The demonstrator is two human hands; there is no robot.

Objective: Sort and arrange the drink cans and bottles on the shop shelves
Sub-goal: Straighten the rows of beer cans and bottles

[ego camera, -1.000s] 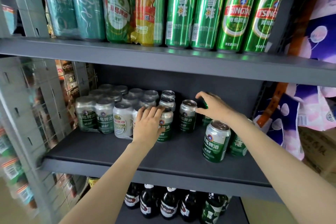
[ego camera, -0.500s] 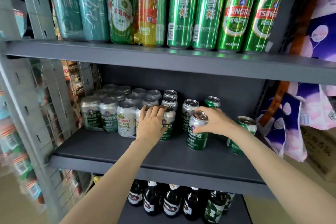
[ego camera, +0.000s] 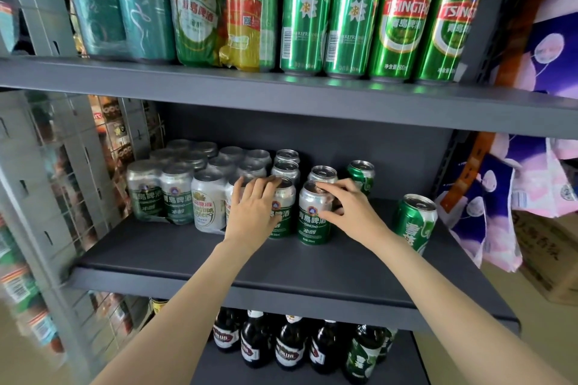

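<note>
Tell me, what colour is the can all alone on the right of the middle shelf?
Bright green can with white writing and a silver top, seen in the head view.

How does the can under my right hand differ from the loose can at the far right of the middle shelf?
The gripped can is silver on top with a green lower band; the far-right can is green all over. The gripped can stands in line beside the other silver cans, held by the right hand; the far-right can stands alone, untouched, near the shelf's end. Both are short, upright and unopened.
</note>
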